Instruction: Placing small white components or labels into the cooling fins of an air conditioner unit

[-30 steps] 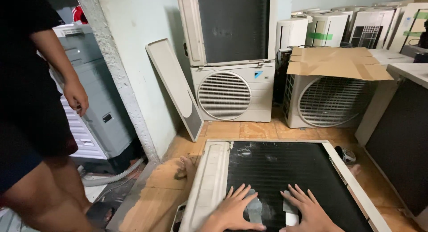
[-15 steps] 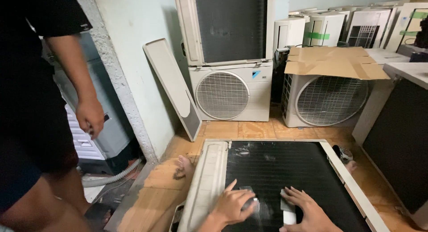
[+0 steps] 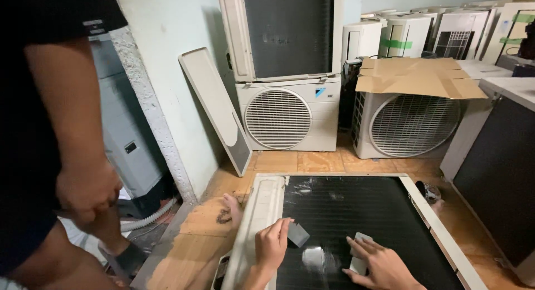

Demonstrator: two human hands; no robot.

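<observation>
An air conditioner outdoor unit (image 3: 262,212) lies flat on the floor with its black finned coil (image 3: 356,212) facing up. My left hand (image 3: 272,245) pinches a small grey rectangular piece (image 3: 298,234) just above the fins, near the unit's cream left frame. My right hand (image 3: 379,265) rests on the coil to the right. Its fingers are closed over a pale flat piece (image 3: 358,262). Between the two hands, a whitish smear (image 3: 315,258) marks the fins.
Another person in a black shirt stands close at the left, hand (image 3: 86,192) hanging down. Two upright outdoor units (image 3: 287,117) (image 3: 409,122) stand behind, one under cardboard (image 3: 418,78). A loose panel (image 3: 214,109) leans on the wall. A dark cabinet (image 3: 496,173) is right.
Both my hands lay flat on the coil before. My left hand has since curled around the grey piece and lifted it. The standing person's arm has come nearer on the left.
</observation>
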